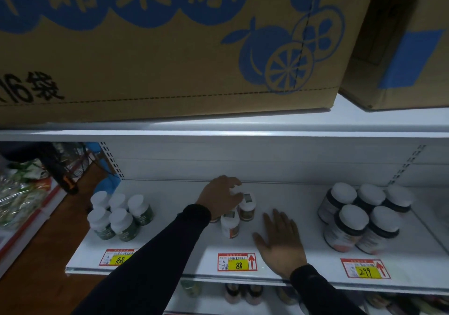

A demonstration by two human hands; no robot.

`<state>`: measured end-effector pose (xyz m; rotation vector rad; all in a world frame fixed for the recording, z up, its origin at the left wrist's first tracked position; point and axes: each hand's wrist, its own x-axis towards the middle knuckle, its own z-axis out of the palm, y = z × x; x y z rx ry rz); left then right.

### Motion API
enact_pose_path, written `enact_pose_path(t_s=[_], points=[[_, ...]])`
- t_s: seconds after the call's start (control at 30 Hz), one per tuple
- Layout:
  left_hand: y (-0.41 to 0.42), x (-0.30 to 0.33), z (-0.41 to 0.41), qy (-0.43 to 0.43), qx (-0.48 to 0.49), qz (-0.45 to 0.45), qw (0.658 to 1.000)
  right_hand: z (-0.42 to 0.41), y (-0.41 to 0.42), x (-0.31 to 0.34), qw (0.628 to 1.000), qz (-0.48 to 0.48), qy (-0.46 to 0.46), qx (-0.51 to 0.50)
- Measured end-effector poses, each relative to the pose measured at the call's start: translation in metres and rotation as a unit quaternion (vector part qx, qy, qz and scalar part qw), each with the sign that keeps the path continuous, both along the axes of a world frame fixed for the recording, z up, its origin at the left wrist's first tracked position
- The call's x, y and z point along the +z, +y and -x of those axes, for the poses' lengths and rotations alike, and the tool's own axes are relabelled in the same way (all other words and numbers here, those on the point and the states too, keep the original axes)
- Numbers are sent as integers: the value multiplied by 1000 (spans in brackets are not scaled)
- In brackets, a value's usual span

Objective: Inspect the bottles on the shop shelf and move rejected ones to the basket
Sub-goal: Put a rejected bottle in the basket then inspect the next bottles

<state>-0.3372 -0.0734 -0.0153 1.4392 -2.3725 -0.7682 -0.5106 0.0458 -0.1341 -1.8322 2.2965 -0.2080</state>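
I see the left hand [222,197] curled over a white-capped bottle [234,194] just above the 88 price tag [237,262], lifting to inspect I judge, while the right hand [279,239] rests flat and released, right of that tag.

Three red-bordered price tags with yellow fields sit along the shelf edge [170,269] — the left price tag [118,257] reads "168", the middle price tag [237,262] "88" beside a red up-arrow, the right price tag [365,268] "299", also with a red arrow. Their small print is too fine to read. The large cardboard box [170,47] on the upper shelf carries big blue Chinese characters, cut off at the top, blue citrus drawings, and in black "16袋" at its lower left — the bottle labels are illegible
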Motion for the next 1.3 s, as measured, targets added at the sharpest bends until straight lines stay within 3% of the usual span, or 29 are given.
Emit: enact_pose_path(t_s=[0.2, 0.3, 0.57, 0.7, 0.8, 0.9, 1.17, 1.3], points=[[13, -6, 25, -103, -58, 34, 992, 2, -2, 0, 1000, 10, -11, 3], [16, -9, 28, -91, -34, 34, 995, 2, -2, 1, 1000, -4, -14, 12], [23, 19, 24, 34, -4, 26, 999, 7, -1, 14, 998, -13, -46, 33], [28, 42, 15, 113, 18, 13, 993, 7, 4, 29, 991, -15, -129, 16], [32, 56, 6, 162, 40, -4, 986, 1, 9, 51, 971, 28, -237, -15], [39, 66, -5, 184, 57, -15, 981, -7, 9, 79, 958, 76, -276, 1], [58, 76, -30, 357, 116, -165, 912, -42, 22, 133, 881, 173, -440, 6], [66, 79, -35, 367, 134, -188, 901, -54, 29, 138, 884, 174, -432, 49]])
